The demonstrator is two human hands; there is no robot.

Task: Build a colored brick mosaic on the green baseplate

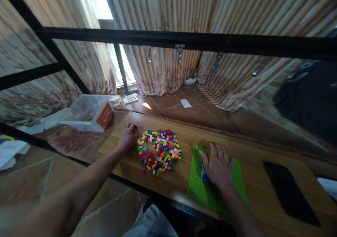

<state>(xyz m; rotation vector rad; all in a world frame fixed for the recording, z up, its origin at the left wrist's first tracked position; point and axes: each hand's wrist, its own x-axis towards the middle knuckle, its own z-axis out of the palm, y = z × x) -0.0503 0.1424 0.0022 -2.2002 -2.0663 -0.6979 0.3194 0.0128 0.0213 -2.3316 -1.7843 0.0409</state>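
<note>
My left hand (pixel 128 136) rests on the wooden table with its fingers curled into a loose fist, just left of a pile of small coloured toy bricks (pixel 168 152). Nothing shows in its fingers. My right hand (pixel 218 165) lies over the green baseplate (pixel 196 188), fingers stretched out and the thumb apart. Under its palm and thumb are some blue bricks (pixel 204 175) with a bit of yellow, sitting on the baseplate and mostly covered by the hand.
A black flat slab (pixel 291 191) lies at the table's right end. On the floor to the left stands a clear plastic box (pixel 89 114) with an orange label. A black metal bar (pixel 158 37) crosses in front of striped curtains (pixel 184 12). Papers (pixel 185 103) lie on the tiles.
</note>
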